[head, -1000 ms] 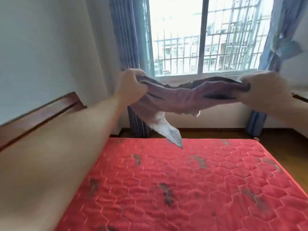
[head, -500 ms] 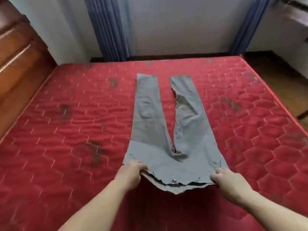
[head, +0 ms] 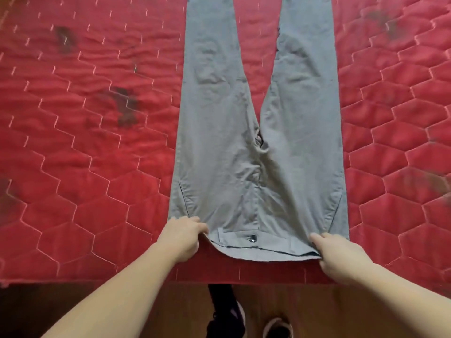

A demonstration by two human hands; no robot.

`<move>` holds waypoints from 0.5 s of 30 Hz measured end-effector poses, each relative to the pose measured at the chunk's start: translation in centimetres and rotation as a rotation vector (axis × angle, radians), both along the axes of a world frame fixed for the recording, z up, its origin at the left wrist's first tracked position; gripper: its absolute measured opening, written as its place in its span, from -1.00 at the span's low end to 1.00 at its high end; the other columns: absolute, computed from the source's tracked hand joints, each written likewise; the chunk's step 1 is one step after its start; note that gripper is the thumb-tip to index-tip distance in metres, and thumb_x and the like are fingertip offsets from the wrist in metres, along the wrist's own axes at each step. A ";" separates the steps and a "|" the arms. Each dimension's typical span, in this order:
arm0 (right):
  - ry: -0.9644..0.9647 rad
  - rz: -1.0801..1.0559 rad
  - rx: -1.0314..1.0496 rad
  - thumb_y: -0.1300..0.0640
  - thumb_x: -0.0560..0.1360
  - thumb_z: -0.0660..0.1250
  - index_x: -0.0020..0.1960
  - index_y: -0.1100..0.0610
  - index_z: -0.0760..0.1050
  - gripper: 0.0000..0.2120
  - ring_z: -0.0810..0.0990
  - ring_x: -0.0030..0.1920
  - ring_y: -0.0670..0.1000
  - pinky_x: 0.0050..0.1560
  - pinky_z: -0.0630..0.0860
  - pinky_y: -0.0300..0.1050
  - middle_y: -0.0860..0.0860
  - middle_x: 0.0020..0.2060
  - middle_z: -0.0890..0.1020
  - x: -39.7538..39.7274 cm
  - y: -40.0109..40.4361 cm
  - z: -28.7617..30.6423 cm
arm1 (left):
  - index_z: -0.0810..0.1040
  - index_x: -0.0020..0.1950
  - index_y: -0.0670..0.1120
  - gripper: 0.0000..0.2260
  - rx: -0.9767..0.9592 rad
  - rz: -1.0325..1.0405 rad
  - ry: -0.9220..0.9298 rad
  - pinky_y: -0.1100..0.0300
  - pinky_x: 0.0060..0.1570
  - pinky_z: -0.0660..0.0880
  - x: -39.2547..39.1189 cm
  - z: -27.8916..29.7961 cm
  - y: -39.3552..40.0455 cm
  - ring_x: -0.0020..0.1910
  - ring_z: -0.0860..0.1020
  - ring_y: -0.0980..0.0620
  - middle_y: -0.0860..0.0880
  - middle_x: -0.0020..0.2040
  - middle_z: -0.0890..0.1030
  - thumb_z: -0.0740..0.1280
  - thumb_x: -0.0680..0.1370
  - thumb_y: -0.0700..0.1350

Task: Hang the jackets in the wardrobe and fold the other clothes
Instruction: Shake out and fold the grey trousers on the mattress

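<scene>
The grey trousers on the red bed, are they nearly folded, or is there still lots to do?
Only the start looks done: the grey trousers lie flat, front up, on the red mattress, legs spread apart. In hand: the left hand and right hand each grip a corner of the waistband. Left: no fold shows yet, so all the folding remains. No jackets or wardrobe are in view, so that part cannot be judged.

This is a bedroom in a home. A big bed with a red quilted mattress (head: 97,167) fills most of the view, and gray pants (head: 256,142) lie flat on it. A dark wood floor (head: 146,311) shows at the near edge of the bed, and the person's feet in shoes (head: 278,326) stand there.
</scene>
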State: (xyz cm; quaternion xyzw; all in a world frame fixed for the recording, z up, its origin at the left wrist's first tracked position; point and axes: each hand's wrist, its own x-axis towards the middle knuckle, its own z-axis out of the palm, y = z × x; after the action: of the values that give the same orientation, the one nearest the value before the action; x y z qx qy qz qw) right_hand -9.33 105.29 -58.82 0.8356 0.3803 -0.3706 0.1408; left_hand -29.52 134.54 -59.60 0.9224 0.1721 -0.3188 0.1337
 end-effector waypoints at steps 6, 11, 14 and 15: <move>0.220 0.037 -0.263 -0.49 0.30 0.16 0.03 -0.09 0.34 -0.46 0.53 0.09 0.02 0.05 0.39 0.01 -0.07 0.08 0.53 1.7 1.6 0.5 | 0.52 0.04 0.16 -0.55 -0.140 -0.045 0.312 -0.08 0.19 0.29 3.2 1.4 -0.3 0.15 0.51 -0.02 0.05 0.12 0.58 0.13 0.36 0.40; -0.056 -0.032 0.096 -0.17 0.51 0.18 0.17 -0.06 0.36 -0.70 0.54 0.15 0.03 0.02 0.48 -0.07 -0.05 0.10 0.46 6.0 5.7 0.8 | 0.43 0.30 0.05 -0.67 -0.033 -0.075 -0.037 0.02 0.19 0.35 11.4 1.3 0.6 0.27 0.45 -0.10 -0.05 0.27 0.50 0.21 0.55 0.06; -0.133 -0.115 0.182 -0.09 0.53 0.18 0.40 -0.09 0.25 -0.55 0.45 0.27 0.07 0.14 0.48 -0.01 -0.03 0.30 0.38 9.7 8.7 0.2 | 0.36 0.36 0.07 -0.61 -0.036 -0.116 -0.267 0.01 0.22 0.34 17.2 0.9 0.7 0.35 0.36 -0.05 0.01 0.33 0.43 0.21 0.53 0.05; -0.143 -0.138 0.184 -0.08 0.54 0.17 0.46 -0.11 0.18 -0.49 0.40 0.32 0.09 0.19 0.46 0.01 -0.01 0.38 0.31 10.8 9.7 -0.2 | 0.34 0.38 0.08 -0.59 -0.041 -0.133 -0.328 0.01 0.25 0.32 19.0 0.6 0.5 0.39 0.32 -0.03 0.03 0.36 0.41 0.21 0.54 0.06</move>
State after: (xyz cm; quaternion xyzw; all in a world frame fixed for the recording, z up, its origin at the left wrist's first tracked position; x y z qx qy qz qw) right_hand 1.52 114.96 -58.99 0.8935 0.3431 -0.2824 0.0645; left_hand -10.48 135.07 -59.03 0.9685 0.0801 -0.1754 0.1572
